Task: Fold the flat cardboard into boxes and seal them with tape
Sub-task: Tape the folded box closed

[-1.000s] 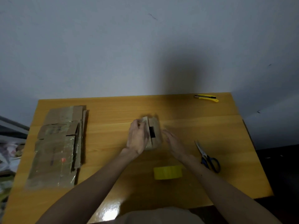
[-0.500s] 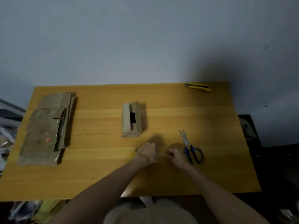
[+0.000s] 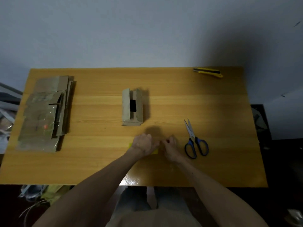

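The left hand [image 3: 144, 145] grips the yellow tape roll [image 3: 155, 151]; right hand [image 3: 170, 148] curled beside, grasp unclear

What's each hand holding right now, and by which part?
Left hand grips the yellow tape roll from above, covering most of it. Right hand curls beside it; whether it pinches tape cannot be told.

The scene is dim and slightly soft, lit from the left and behind. The box [image 3: 132, 107] throws a shadow to its right, the left hand [image 3: 144, 144] and right hand [image 3: 170, 149] cast a blot just beyond them, and a broad dark shadow covers the wall [image 3: 98, 30] at upper right. Glare shines on the near edge of the table [image 3: 213, 104], whose sides bow with wide-angle distortion, and below it all is near black.
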